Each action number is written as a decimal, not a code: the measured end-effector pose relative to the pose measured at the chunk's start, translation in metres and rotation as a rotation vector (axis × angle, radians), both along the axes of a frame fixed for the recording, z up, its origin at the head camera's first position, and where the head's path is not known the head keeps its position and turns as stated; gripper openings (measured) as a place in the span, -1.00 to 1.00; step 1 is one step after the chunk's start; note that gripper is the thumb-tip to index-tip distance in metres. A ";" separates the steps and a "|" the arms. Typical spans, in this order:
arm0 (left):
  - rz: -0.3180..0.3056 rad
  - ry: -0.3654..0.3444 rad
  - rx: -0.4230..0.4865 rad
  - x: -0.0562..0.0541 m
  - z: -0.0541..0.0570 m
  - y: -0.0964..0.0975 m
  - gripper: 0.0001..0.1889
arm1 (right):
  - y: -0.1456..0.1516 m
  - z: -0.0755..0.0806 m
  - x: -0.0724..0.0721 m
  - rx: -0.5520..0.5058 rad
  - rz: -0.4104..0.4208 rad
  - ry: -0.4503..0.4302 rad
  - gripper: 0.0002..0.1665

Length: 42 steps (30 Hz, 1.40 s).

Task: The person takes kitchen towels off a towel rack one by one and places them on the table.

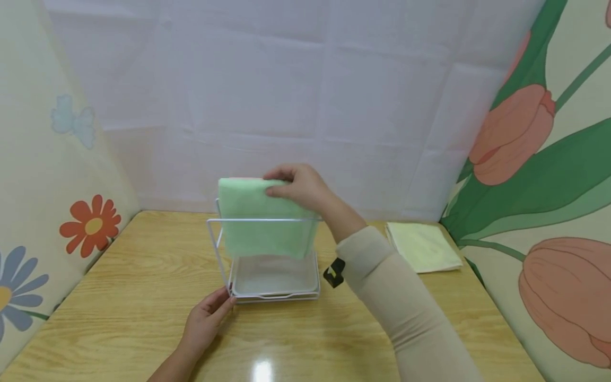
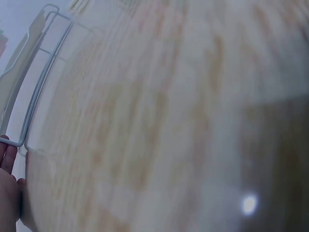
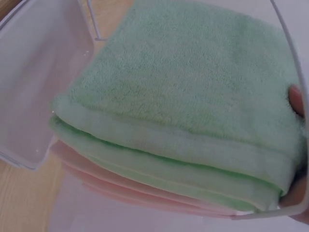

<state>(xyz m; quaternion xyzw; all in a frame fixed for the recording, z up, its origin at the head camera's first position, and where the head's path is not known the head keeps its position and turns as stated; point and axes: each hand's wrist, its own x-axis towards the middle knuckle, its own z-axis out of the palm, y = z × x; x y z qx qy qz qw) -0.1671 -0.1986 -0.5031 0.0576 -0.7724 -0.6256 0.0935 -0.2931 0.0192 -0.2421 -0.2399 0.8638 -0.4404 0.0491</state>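
My right hand (image 1: 305, 188) grips the top edge of a folded green towel (image 1: 260, 201), with the thumb on its near face. Behind the green towel lies a folded pink towel (image 3: 106, 180); I cannot tell whether the hand holds that one too. Both hang upright between the upper bars of a white wire rack (image 1: 267, 219), whose front bar crosses the green towel. Under them a shallow white tray (image 1: 274, 273) sits in the rack's base. The left hand (image 1: 205, 321) holds the rack's near left bottom corner, fingers at the wire.
A folded pale yellow towel (image 1: 422, 246) lies on the wooden table (image 1: 143, 281) at the back right. White cloth (image 1: 258, 95) hangs behind the table, and flower-printed cloths stand at both sides. A black device (image 1: 335, 272) is on the right wrist.
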 end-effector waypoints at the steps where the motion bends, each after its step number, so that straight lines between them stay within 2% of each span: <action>1: -0.001 0.003 0.003 0.000 0.000 0.000 -0.56 | 0.001 0.002 0.000 0.003 0.000 0.009 -0.63; 5: -0.001 0.008 0.018 0.000 0.000 0.002 -0.56 | 0.005 0.012 0.001 -0.009 -0.004 0.036 -0.65; 17: 0.013 0.019 -0.006 0.002 -0.001 0.003 -0.57 | 0.013 0.042 0.008 -0.067 -0.037 0.054 -0.63; 21: 0.016 0.024 -0.015 0.002 0.000 0.004 -0.58 | 0.016 0.052 0.009 -0.090 -0.046 0.084 -0.64; 33: 0.013 0.024 -0.027 0.002 0.001 0.003 -0.57 | 0.029 0.088 0.015 -0.154 -0.047 0.175 -0.62; 42: 0.018 0.023 -0.028 0.001 0.000 0.002 -0.58 | 0.039 0.115 0.022 -0.221 -0.074 0.193 -0.61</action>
